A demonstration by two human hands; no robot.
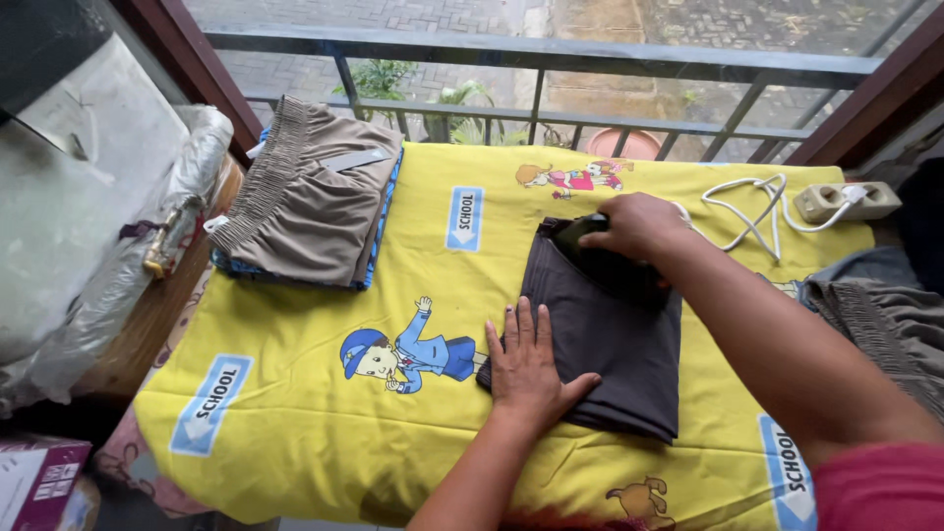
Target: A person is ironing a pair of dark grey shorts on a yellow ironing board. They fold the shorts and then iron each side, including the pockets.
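Note:
A folded dark grey garment (610, 344) lies on a table covered with a yellow cartoon-print cloth (324, 413). My left hand (526, 364) rests flat on the garment's near left edge, fingers spread, holding nothing. My right hand (639, 224) is closed over a dark iron (578, 230) at the garment's far edge; the hand hides most of the iron. A white cord (747, 211) runs from beside that hand to a beige power strip (846, 200) at the far right.
A stack of folded clothes, brown on top (305, 197), sits at the table's far left. More grey clothing (885, 315) lies at the right edge. A metal railing (541, 59) stands behind the table. At left are a plastic-wrapped bundle (187, 187) and a box (39, 477).

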